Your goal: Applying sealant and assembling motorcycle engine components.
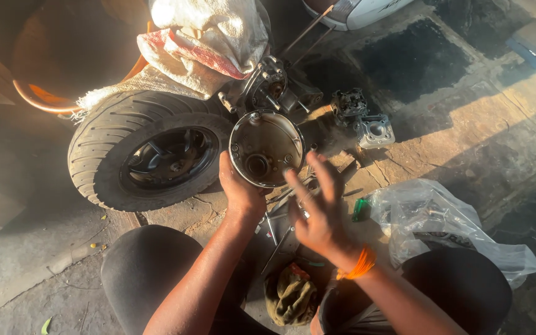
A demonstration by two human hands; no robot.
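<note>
The left hand [240, 189] grasps the round metal cover [266, 147] from below, its fingers curled around the lower left rim, so the cover stands tilted just above them. The right hand [319, 208] is released, fingers spread and a little blurred, beside the cover's lower right edge; it seems not to touch it. Under these fingers lie thin metal tools [278, 232], half hidden by the palm. Beyond the cover, the engine part [272, 87] is partly covered by a cloth sack [206, 43].
</note>
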